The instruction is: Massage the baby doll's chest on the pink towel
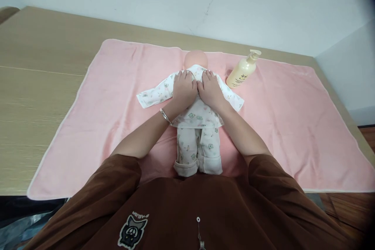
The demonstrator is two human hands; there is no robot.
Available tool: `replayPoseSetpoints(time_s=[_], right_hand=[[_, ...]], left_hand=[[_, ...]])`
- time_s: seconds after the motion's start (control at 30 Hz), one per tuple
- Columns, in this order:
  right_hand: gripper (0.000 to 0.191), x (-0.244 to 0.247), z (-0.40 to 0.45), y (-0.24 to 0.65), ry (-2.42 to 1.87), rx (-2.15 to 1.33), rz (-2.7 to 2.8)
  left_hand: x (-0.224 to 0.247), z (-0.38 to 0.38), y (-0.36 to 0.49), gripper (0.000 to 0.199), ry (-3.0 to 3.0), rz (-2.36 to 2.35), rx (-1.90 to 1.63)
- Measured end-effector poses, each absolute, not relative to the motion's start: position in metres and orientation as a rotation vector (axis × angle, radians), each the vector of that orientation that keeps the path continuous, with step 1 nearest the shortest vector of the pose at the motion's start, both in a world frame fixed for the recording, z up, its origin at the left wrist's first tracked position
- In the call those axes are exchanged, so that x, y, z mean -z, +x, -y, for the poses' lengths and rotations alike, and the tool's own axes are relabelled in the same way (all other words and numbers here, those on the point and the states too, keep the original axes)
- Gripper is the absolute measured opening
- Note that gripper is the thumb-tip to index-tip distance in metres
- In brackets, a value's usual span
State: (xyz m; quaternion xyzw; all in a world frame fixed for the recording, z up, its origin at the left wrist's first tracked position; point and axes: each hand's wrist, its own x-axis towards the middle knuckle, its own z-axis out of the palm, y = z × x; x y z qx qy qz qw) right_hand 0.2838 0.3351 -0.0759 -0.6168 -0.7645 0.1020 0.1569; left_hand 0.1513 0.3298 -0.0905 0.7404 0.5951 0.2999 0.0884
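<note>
A baby doll (195,58) lies on a pink blanket (117,74), its head toward the wall. It wears a white printed top (200,115) and white printed trousers (187,144) with rolled cuffs. My left hand (184,89) rests flat on the left side of the doll's upper body, fingers stretched toward its head. On the other side my right hand (211,89) lies flat in the same way. The two thumbs come together at the middle of the top. Both sleeves spread out to the sides. The doll's face does not show.
A pale yellow pump bottle (241,71) lies tilted on the blanket at the doll's upper right. Under the blanket is a wooden table (43,86), with a white cracked wall (164,0) behind it. My body is close to the table's front edge.
</note>
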Motion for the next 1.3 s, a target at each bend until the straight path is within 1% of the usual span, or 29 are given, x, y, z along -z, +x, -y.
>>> replayPoseSetpoints(time_s=[0.13, 0.23, 0.37, 0.47, 0.63, 0.73, 0.8, 0.87, 1.0, 1.13, 1.23, 1.3], right_hand=[[0.055, 0.068, -0.34, 0.292, -1.732, -0.359, 2.196], [0.05, 0.066, -0.335, 0.29, -1.722, -0.281, 2.194], [0.055, 0.063, -0.313, 0.274, -1.754, -0.158, 2.273], [0.057, 0.059, -0.301, 0.268, -1.732, -0.126, 2.36], [0.048, 0.061, -0.323, 0.284, -1.688, -0.274, 2.295], [0.053, 0.066, -0.335, 0.289, -1.74, -0.294, 2.216], [0.058, 0.066, -0.33, 0.286, -1.797, -0.284, 2.217], [0.058, 0.062, -0.318, 0.279, -1.814, -0.277, 2.258], [0.051, 0.053, -0.301, 0.272, -1.765, -0.254, 2.301], [0.044, 0.056, -0.32, 0.284, -1.714, -0.283, 2.266], [0.049, 0.064, -0.335, 0.289, -1.716, -0.219, 2.253], [0.055, 0.068, -0.332, 0.286, -1.747, -0.171, 2.261]], left_hand=[[0.086, -0.319, 0.155, 0.046, 2.247, -1.74, -0.836], [0.081, -0.323, 0.15, 0.044, 2.313, -1.691, -0.784], [0.078, -0.344, 0.135, 0.035, 2.275, -1.681, -0.689], [0.077, -0.348, 0.133, 0.035, 2.202, -1.759, -0.655], [0.076, -0.317, 0.151, 0.043, 2.28, -1.824, -0.705], [0.078, -0.307, 0.152, 0.048, 2.338, -1.767, -0.717], [0.081, -0.314, 0.147, 0.049, 2.333, -1.711, -0.711], [0.086, -0.327, 0.14, 0.049, 2.292, -1.674, -0.724], [0.092, -0.34, 0.136, 0.052, 2.2, -1.673, -0.823], [0.085, -0.314, 0.149, 0.053, 2.236, -1.73, -0.802], [0.078, -0.298, 0.152, 0.052, 2.355, -1.711, -0.716], [0.076, -0.305, 0.146, 0.047, 2.472, -1.592, -0.661]])
